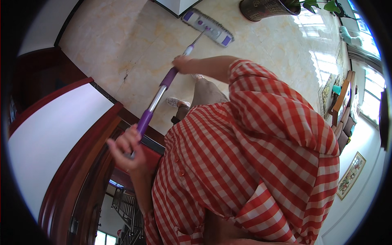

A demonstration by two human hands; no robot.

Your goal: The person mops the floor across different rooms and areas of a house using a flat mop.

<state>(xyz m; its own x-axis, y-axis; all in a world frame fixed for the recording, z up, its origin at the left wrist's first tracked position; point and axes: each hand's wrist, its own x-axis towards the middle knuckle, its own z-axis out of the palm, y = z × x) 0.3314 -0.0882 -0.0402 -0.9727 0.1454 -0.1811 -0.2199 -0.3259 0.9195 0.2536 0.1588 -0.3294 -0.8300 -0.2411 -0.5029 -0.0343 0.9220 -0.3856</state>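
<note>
A flat mop runs across the view, with its telescopic purple and metal handle (157, 99) slanting from lower left to upper right. My right hand (183, 64) wraps the handle just above its lower white and purple joint. At the upper end, the fingers of my left hand (130, 148) curl around the purple grip (144, 122), thumb held out from it. The mop head (208, 27), a grey plate with purple ends and dark fringe, rests on the glossy tiled floor (156, 49) close to a white wall corner (174, 6).
Dark debris (126, 75) lies on the tiles left of the handle. A large plant pot (266, 8) stands beyond the mop head. Left are a dark wood door frame (76, 171) and a white wall end (61, 122). Wooden seating (342, 99) and a rug (327, 88) are at right.
</note>
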